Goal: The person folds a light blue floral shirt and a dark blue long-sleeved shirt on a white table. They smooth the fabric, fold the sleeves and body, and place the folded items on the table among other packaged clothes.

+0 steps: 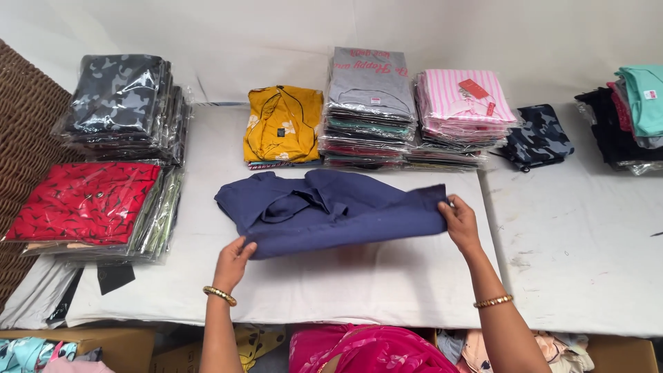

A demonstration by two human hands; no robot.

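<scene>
- Centre of the frame, on the white table (387,283): navy shirt (324,211) lies partly folded, collar side up, long axis running left to right.
- Left hand (235,262) grips the shirt's lower-left corner, fingers curled over the edge, thumb underneath as far as I can tell.
- Right hand (459,221) pinches the right end of the shirt between thumb and fingers; that end is lifted slightly off the table.
- Gold bangle on each wrist.
- Step in hand, by my read: mid-fold. Both ends are held and the cloth is taut between the hands, not yet squared into a packet.
- Next move likely needs the right end carried over toward the left, edges lined up, then pressed flat. The slack bulge near the collar needs smoothing first.
- Upper centre: yellow shirt (283,124), unbagged, just behind the navy one.
- Right of it: grey-topped stack (366,103) and pink striped stack (463,110), both bagged.
- Left edge: camo stack (121,103) above a red stack (86,207).
- Far right: loose dark and teal clothes (632,114).
</scene>
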